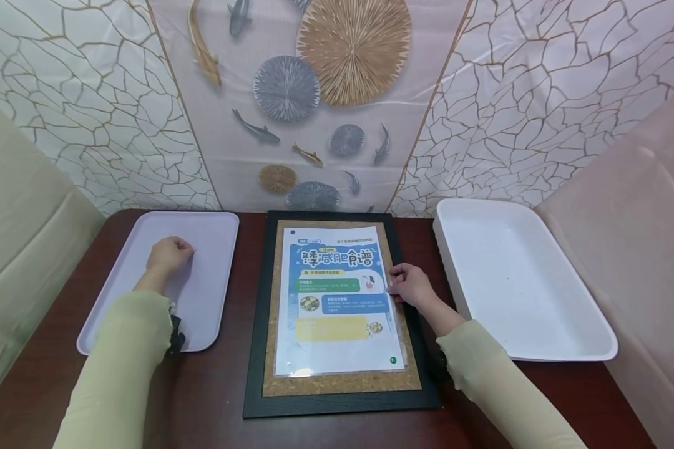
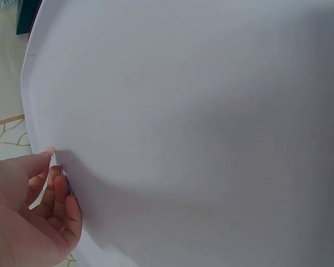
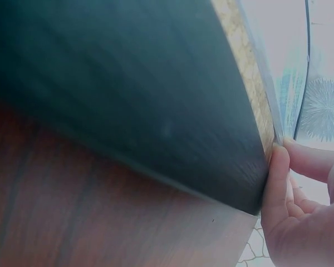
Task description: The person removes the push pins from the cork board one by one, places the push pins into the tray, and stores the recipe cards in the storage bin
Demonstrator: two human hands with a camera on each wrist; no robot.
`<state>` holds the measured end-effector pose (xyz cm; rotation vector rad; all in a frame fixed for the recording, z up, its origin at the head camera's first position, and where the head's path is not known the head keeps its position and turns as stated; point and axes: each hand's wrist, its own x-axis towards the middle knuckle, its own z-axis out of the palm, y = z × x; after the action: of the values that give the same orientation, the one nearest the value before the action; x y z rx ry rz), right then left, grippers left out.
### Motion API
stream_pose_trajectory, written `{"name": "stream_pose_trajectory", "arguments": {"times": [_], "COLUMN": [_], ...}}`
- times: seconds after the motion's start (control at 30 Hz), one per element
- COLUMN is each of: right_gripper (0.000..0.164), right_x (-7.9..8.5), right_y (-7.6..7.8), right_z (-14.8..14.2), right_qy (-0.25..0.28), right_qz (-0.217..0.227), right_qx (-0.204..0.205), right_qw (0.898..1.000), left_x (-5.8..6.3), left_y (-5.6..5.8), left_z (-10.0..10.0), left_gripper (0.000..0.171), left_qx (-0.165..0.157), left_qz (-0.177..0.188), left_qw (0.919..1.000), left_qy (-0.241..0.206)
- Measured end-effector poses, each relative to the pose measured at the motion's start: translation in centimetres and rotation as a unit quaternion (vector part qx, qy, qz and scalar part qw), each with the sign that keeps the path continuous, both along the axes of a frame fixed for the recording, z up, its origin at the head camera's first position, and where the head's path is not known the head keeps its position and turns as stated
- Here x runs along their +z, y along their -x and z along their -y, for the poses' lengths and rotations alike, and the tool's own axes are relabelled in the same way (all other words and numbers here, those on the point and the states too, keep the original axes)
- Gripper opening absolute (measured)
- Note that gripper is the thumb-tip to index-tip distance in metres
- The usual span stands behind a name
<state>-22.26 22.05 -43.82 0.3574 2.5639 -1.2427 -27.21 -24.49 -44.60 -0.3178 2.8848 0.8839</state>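
A laminated poster (image 1: 337, 340) with blue, green and yellow printed blocks lies on a cork board (image 1: 342, 383) in a black frame. A purple pin (image 1: 293, 232) marks its top left corner, and a green pin (image 1: 393, 360) its bottom right. At the poster's right edge, my right hand (image 1: 412, 287) pinches the sheet between thumb and index finger, as the right wrist view shows. My left hand (image 1: 170, 254) is low over the pale tray (image 1: 208, 312), thumb and bent fingertips close to its surface. I cannot tell whether something small is between them.
A deep white bin (image 1: 528, 280) stands to the right of the framed board. The dark wooden table (image 1: 208, 399) runs under everything. Behind it hangs a patterned cloth (image 1: 342, 168), with pale padded sides (image 1: 623, 206) at left and right.
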Motion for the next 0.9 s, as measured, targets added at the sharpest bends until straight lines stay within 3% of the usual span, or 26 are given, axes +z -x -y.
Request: {"name": "stream_pose_trajectory", "arguments": {"times": [0.2,0.4,0.53,0.6,0.73,0.9], "right_gripper": [0.040,0.040,0.041,0.041,0.042,0.041], "right_x": [0.1,0.1,0.2,0.3,0.2,0.2], "right_y": [0.0,0.2,0.2,0.2,0.3,0.3], "right_z": [0.1,-0.1,-0.5,-0.5,-0.4,-0.2], "right_qy": [-0.001,0.008,0.009,0.010,0.011,0.011], "right_qz": [0.003,0.008,0.015,0.016,0.019,0.021], "right_qx": [0.005,0.004,0.005,0.005,0.005,0.002], "right_qw": [1.000,1.000,1.000,1.000,1.000,1.000], "left_x": [0.7,2.0,3.2,3.7,4.2,3.9], "left_y": [-0.4,-0.1,-0.4,-0.7,-1.8,-3.6], "left_z": [0.5,-0.5,-3.3,-5.2,-9.2,-14.2], "left_gripper": [0.032,0.036,0.034,0.032,0.029,0.024], "left_qx": [-0.003,-0.037,-0.083,-0.110,-0.162,-0.218], "left_qz": [-0.017,-0.076,-0.109,-0.108,-0.082,-0.037], "left_qw": [0.9998,0.9961,0.9892,0.9856,0.9784,0.9670], "left_qy": [-0.009,-0.026,-0.051,-0.069,-0.099,-0.127]}}
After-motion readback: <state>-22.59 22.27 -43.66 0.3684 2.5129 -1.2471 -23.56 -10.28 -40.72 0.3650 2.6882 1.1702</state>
